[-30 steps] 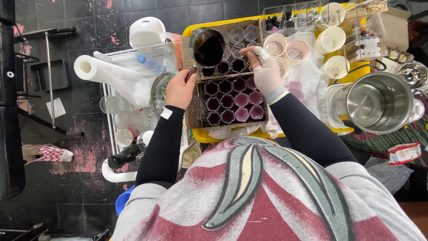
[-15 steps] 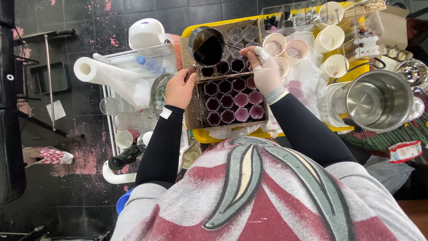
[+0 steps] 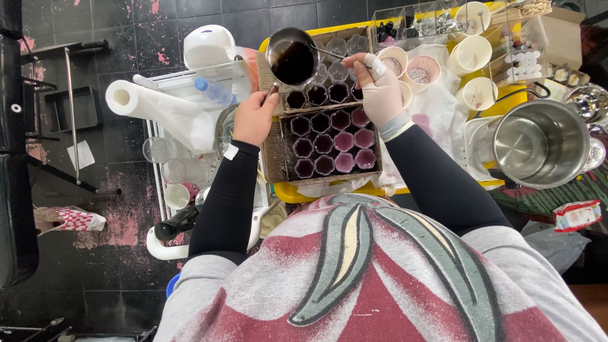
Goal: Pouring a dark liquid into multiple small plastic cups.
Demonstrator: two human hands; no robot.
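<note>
My left hand (image 3: 254, 116) grips the handle of a small metal saucepan (image 3: 292, 58) that holds dark purple liquid, above the far rows of a cardboard tray (image 3: 272, 149). The tray carries several small cups (image 3: 330, 140) filled with purple and pink liquid. My right hand (image 3: 381, 94), in a white glove, pinches a thin metal spoon (image 3: 330, 54) whose end reaches the pan's rim. Several far cups (image 3: 345, 45) look clear and unfilled.
A paper towel roll (image 3: 158, 113) and a water bottle (image 3: 213, 92) lie on a wire rack at left, with glasses (image 3: 158, 151) below. White paper cups (image 3: 472, 52) and a big steel pot (image 3: 539, 143) stand at right. A yellow tray (image 3: 288, 193) lies under the cardboard.
The saucepan has shifted slightly toward the far rows of cups. My right hand has moved a little with the spoon toward the pan.
</note>
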